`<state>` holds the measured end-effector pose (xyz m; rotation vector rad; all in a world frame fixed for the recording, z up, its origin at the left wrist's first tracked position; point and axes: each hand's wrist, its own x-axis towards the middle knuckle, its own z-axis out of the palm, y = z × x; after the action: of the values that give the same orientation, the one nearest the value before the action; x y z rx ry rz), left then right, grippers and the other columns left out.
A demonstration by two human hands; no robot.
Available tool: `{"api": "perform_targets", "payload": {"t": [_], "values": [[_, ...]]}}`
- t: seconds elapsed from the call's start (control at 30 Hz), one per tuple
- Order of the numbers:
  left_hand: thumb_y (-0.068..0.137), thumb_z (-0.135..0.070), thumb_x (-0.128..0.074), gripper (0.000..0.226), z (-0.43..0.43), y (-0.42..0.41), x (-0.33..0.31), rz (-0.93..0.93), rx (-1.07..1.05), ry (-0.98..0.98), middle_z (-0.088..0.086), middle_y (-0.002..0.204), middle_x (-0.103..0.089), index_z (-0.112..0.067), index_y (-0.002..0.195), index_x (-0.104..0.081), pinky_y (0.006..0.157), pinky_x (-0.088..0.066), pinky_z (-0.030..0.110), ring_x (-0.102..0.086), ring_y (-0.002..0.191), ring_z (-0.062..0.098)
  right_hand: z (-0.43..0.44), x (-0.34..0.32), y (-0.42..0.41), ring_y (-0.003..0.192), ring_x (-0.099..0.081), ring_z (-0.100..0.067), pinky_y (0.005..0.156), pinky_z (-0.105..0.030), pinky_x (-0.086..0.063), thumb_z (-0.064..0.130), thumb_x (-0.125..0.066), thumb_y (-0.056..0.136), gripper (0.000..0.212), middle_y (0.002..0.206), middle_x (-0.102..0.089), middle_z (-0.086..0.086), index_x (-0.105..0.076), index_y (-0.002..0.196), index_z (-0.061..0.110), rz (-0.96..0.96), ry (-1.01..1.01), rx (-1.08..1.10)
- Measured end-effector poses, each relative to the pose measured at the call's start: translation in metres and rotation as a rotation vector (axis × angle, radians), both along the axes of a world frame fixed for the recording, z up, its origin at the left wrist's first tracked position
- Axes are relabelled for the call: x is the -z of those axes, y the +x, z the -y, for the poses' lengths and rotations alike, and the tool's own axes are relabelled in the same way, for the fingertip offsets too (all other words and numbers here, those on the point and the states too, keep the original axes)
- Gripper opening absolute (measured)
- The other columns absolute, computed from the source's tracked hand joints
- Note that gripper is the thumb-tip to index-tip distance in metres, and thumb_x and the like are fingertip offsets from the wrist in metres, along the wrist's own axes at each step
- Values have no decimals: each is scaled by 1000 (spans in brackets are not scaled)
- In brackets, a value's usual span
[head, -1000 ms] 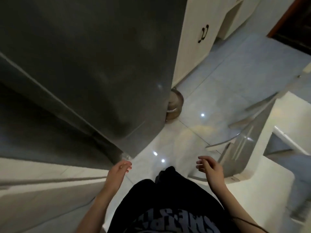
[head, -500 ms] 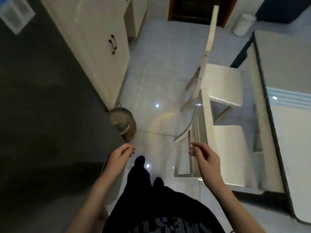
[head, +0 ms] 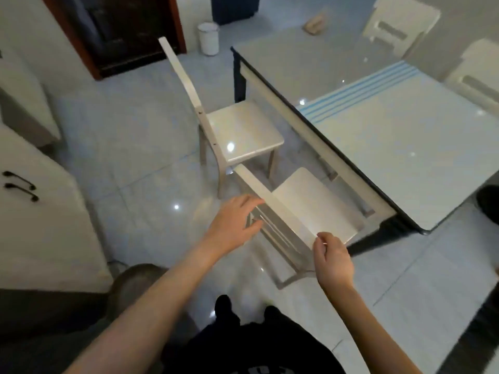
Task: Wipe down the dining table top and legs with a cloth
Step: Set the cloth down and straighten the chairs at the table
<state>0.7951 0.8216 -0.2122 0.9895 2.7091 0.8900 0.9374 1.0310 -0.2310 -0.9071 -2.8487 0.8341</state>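
Dining table top [head: 310, 66], right: glossy pale grey, black rim; table legs [head: 240, 85] black. Table mat [head: 405, 136] white, blue stripes along its upper-left end. 2 chairs [head: 243, 133], centre: cream-white, shiny. Floor [head: 129, 147]: pale blue-grey glossy tiles, thin darker grout lines. Cabinet [head: 40, 225], left: cream, with 2 black handles [head: 20, 184]. Door frame [head: 178, 25], top: red-brown. Bin [head: 208, 37], top centre: white. Clothing [head: 256, 346], bottom: black, grey lettering.
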Motion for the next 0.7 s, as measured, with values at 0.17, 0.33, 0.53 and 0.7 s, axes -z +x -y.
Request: {"api": "perform_targets", "payload": {"t": [0.17, 0.33, 0.53, 0.7], "values": [[80, -44, -46, 44, -37, -54, 11, -219, 194, -172, 8, 104, -62, -14, 106, -66, 92, -44, 37, -56, 100, 30, 12, -5, -13, 65, -58, -25, 54, -31, -46, 34, -23, 103, 40, 75, -56, -1, -55, 91, 14, 317, 281, 1], [84, -35, -38, 41, -62, -92, 18, -396, 272, -286, 10, 66, -64, -12, 65, -66, 69, -45, 35, -60, 68, 31, 11, 2, -19, 64, -64, -27, 61, -36, -55, 49, -14, 97, 58, 61, -56, -3, -52, 67, 17, 353, 281, 104], [82, -28, -39, 39, -84, -119, 28, -465, 281, -353, 8, 53, -59, -11, 53, -60, 49, -40, 30, -58, 51, 30, -5, 10, -25, 61, -62, -24, 62, -36, -55, 53, -21, 97, 60, 65, -63, -5, -58, 66, 15, 333, 279, 166], [76, -27, -38, 38, -110, -141, 33, -440, 299, -280, 7, 51, -57, -10, 49, -58, 41, -40, 26, -57, 47, 30, -24, 9, -42, 53, -59, -22, 54, -30, -50, 53, -18, 94, 63, 58, -60, -1, -60, 64, 16, 315, 308, 208]]}}
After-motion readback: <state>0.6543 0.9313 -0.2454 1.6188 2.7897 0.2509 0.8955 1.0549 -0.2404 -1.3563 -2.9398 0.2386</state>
